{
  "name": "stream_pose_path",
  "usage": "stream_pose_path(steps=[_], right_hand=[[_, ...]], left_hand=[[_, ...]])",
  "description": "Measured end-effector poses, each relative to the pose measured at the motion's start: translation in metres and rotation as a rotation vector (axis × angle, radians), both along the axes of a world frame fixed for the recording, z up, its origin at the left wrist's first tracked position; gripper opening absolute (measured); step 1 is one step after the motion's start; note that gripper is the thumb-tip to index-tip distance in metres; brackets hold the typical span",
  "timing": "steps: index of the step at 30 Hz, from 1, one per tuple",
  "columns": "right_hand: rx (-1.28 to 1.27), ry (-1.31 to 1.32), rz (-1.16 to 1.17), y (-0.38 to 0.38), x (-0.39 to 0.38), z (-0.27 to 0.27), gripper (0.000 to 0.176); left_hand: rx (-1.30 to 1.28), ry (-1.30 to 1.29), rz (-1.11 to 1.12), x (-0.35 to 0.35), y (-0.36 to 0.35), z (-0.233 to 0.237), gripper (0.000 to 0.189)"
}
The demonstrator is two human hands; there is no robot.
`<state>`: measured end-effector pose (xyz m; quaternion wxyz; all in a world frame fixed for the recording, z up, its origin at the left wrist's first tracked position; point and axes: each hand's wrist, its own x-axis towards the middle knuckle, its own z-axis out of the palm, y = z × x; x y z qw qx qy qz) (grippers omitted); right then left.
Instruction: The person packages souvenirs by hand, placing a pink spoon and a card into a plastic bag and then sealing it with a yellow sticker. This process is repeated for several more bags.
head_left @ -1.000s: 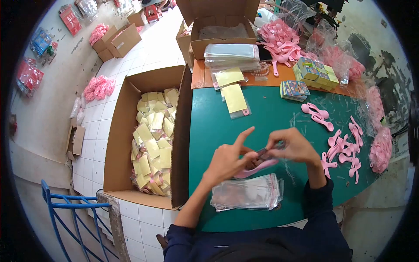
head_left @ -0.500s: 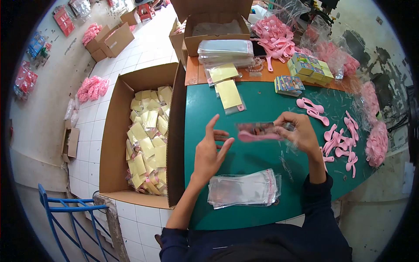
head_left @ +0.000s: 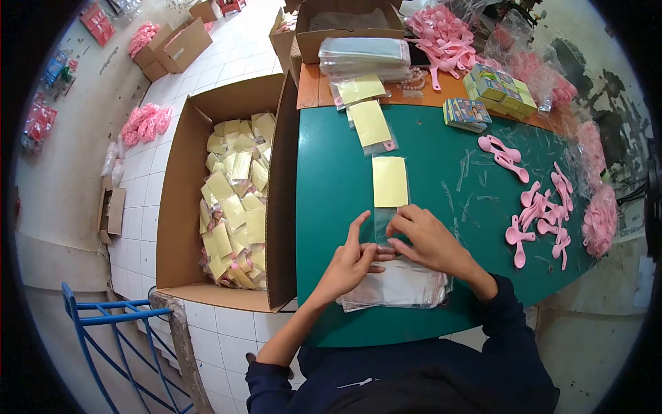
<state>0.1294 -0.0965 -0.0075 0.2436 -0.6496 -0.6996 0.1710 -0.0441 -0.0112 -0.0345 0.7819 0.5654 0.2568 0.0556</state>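
Note:
A clear plastic bag holding a yellow card lies flat on the green table, its open-looking lower end towards me. My right hand bends over that end, thumb and fingers pinched at the plastic. Beside it, my left hand has its index finger stretched out apart and its other fingertips at the bag's lower edge. A stack of clear empty bags sits just under both hands. Whatever lies beneath the yellow card is hidden.
Left of the table stands a large cardboard box full of packets with yellow cards. Pink spoons lie to the right. Small printed card stacks, more bags and a pink spoon heap are at the back.
The packet with a pink spoon, held up in my right hand, is now down on the table, yellow card up. Both hands have come together at its lower end.

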Motion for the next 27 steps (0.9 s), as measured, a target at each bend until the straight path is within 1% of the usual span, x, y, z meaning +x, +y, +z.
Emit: stream_pose_path(steps=[3,6,9,11,12,14,15,17,18,19,20,21,23,24,25,26,27], right_hand=[[-0.103,0.19,0.021,0.008,0.004,-0.01,0.014],[-0.14,0.234,0.082,0.01,0.006,-0.015,0.013],[-0.285,0.319,0.129,0.013,0.008,-0.01,0.016],[-0.234,0.328,0.184,0.011,0.01,-0.009,0.016],[-0.208,0.332,0.211,0.009,0.01,-0.007,0.015],[-0.109,0.179,0.233,0.006,0.005,0.001,0.014],[-0.06,0.099,0.244,0.004,0.003,0.006,0.014],[-0.054,0.061,0.275,-0.002,0.0,0.009,0.013],[-0.051,0.043,0.288,-0.004,-0.001,0.012,0.013],[-0.052,0.201,0.415,-0.007,0.007,0.022,0.014],[-0.138,0.283,0.459,-0.014,0.015,0.04,0.014],[-0.224,0.361,0.504,-0.018,0.029,0.056,0.014],[-0.151,0.612,0.516,-0.029,0.097,0.066,0.013],[-0.046,0.673,0.311,-0.039,0.146,0.054,0.013],[-0.038,0.732,-0.097,-0.046,0.183,0.056,0.013],[0.012,0.587,-0.544,-0.048,0.223,0.049,0.014],[-0.01,-0.076,-0.775,-0.064,0.268,0.027,0.012]], left_hand=[[0.025,0.027,0.009,0.001,0.001,0.0,0.054],[0.082,-0.008,0.056,0.001,-0.002,-0.007,0.052],[0.158,-0.01,0.035,0.001,-0.003,0.0,0.048],[0.222,0.002,-0.017,0.001,0.001,0.005,0.046],[0.161,0.004,0.006,0.003,0.003,0.008,0.046],[0.038,0.009,0.049,0.008,0.007,0.013,0.047],[0.057,-0.024,0.041,0.01,0.008,0.011,0.047],[0.099,-0.091,0.024,0.014,0.013,0.002,0.046],[0.156,-0.065,0.057,0.014,0.014,0.001,0.044],[0.211,-0.038,0.086,0.014,0.015,0.001,0.042],[0.261,-0.009,0.113,0.013,0.014,0.0,0.04],[0.102,-0.07,0.18,0.011,0.016,0.004,0.034],[0.069,-0.001,0.074,0.003,0.022,0.001,0.031],[0.054,0.034,0.018,0.0,0.021,-0.001,0.03],[0.001,-0.002,0.044,0.0,0.016,0.001,0.029],[0.022,-0.006,-0.003,0.0,0.017,-0.003,0.028],[0.041,-0.008,-0.043,-0.001,0.02,-0.009,0.028]])
